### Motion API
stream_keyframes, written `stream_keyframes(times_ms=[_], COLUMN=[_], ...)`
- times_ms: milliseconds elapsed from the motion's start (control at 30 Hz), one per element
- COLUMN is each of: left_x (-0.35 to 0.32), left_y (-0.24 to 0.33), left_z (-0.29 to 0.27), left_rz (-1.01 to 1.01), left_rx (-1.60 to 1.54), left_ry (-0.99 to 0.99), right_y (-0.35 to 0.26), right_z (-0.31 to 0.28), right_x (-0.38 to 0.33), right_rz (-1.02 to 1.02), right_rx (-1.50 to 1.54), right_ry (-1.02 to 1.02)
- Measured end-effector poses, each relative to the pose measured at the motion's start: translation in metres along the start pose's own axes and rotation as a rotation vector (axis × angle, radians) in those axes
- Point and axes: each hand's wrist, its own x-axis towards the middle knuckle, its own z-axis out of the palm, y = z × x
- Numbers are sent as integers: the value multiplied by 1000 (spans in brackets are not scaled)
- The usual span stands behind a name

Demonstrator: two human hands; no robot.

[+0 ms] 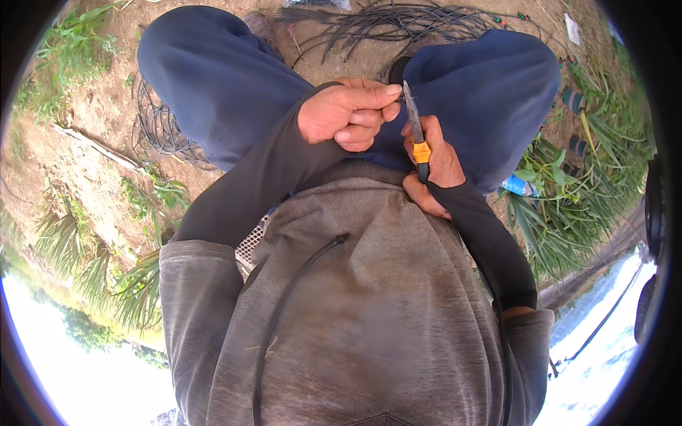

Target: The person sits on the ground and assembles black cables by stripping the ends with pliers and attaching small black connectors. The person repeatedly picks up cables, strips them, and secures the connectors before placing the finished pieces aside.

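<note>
One pale stick [96, 147] lies on the brown soil [78, 170] at the left, with low leafy plants [60, 60] on its far side. To the right of it, a loose coil of thin black tubing [158, 128] rests on the ground, partly hidden by the left leg [220, 78], which is bent, in dark blue trousers. Nearer, a pale panel with holes [251, 246] shows between the dark left sleeve [234, 188] and the grey shirt [369, 284]. A black cord [273, 319] hangs down the shirt front.

In the middle, between the knees, the left hand [348, 117] has its fingers curled inward, the thumb tip set close against the index finger in a pinch. Whatever may lie between the tips is too small to make out, so I cannot tell if they have hold of anything. On the far side, a tangled bundle of black tubing [405, 25] spreads over the soil.

Just right of the pinch stands a knife [420, 145], its grey blade pointing far and its tip beside the left thumb; contact is unclear. The right hand [444, 162] is closed round its black and yellow handle, fingers bent. The right leg [490, 92] is folded too, with a blue object [518, 186] near it, partly hidden. Long-leaved plants [568, 206] fill the right side, and a white scrap [572, 28] lies at the far right.
</note>
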Motion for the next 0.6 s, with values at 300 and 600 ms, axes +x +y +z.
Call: stream_keyframes(times_ms=[300, 600], left_x=[6, -6], left_y=[10, 12], left_z=[-4, 3], left_rz=[-15, 129], left_rx=[132, 244], left_ry=[29, 38], right_y=[3, 6], right_z=[1, -10], right_x=[9, 7], right_rz=[2, -133], right_rx=[165, 457], right_ry=[-2, -76])
